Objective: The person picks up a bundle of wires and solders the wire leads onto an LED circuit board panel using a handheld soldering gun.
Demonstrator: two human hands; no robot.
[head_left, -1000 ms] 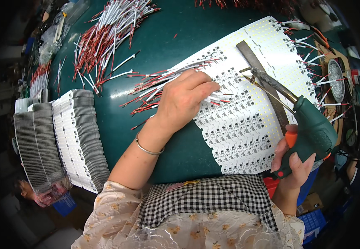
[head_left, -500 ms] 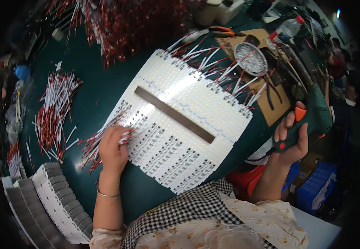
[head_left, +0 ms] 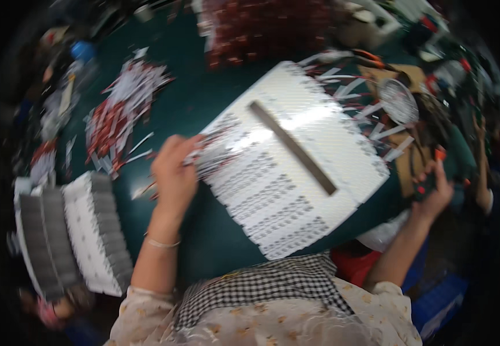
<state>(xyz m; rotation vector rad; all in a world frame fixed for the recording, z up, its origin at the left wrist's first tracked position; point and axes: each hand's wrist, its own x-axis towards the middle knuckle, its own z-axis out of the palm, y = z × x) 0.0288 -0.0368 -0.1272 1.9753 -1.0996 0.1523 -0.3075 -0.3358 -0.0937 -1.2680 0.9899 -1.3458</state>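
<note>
inward, the left fingers curl around wires

Soldering gun, right hand: swung off white boards to their three o'clock; metal bar now uncovered.

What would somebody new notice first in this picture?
Probably the big white panel in the middle of the green table, shining, with a dark flat bar lying slantwise across it. Next might come the dark red heap at the far side, too blurred to make out, and the pile of red and white wires on the left. On the right, the right grip holds a green tool with an orange part.
</note>
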